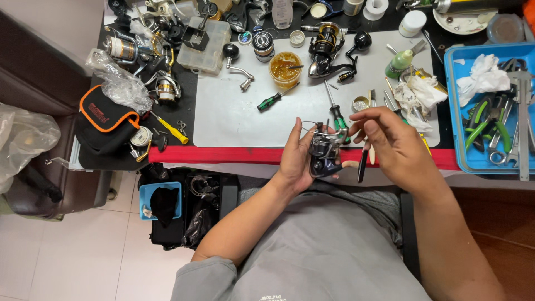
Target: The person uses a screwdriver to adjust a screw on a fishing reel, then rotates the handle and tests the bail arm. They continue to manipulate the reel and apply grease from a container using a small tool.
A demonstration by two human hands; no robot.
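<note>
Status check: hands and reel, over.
Left hand gripping dark fishing reel. Right hand at reel top, fingers pinched; dark tool hanging below. Green-handled screwdriver close behind.

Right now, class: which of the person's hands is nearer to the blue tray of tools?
Right. The right hand is just beside the blue tray; the left hand, gripping the fishing reel, lies farther away.

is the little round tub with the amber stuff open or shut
Open: the tub has no lid on, and its amber contents show from above, with a stick resting in it.

Repair workshop: reels (pixel 326 47), tool tray (pixel 454 111), grease jar (pixel 285 68).
</note>
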